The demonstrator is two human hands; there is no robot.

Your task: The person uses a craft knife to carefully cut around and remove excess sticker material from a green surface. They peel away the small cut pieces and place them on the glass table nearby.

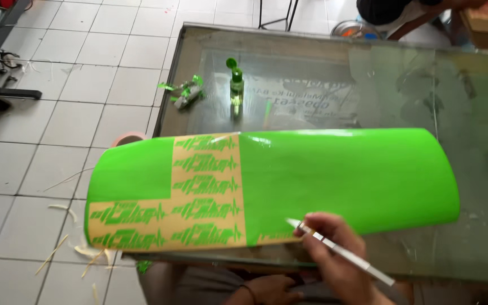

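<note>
- Looks like weeding is going on: the right hand (334, 254) is closing its fingers tight around a thin silver craft knife (340, 252), pen-style, with the tip touching the near edge of the bright green vinyl sheet (345, 175).
- That sheet is lying curled on the glass table (323, 73), stretching away from the grip on both sides. Well off to the left of the tip, a tan backing patch (207, 189) is showing with rows of green cut shapes left on it.
- The left hand (272, 291) is sitting low, nearer the body than the knife hand, loosely curled and not holding anything I can make out.
- Next move, I'd guess, needs the blade tip catching a corner of waste vinyl without nicking the shapes.
- Far beyond the grip, a small green bottle (236, 82) with its cap flipped open is standing by crumpled vinyl scraps (186, 93).
</note>
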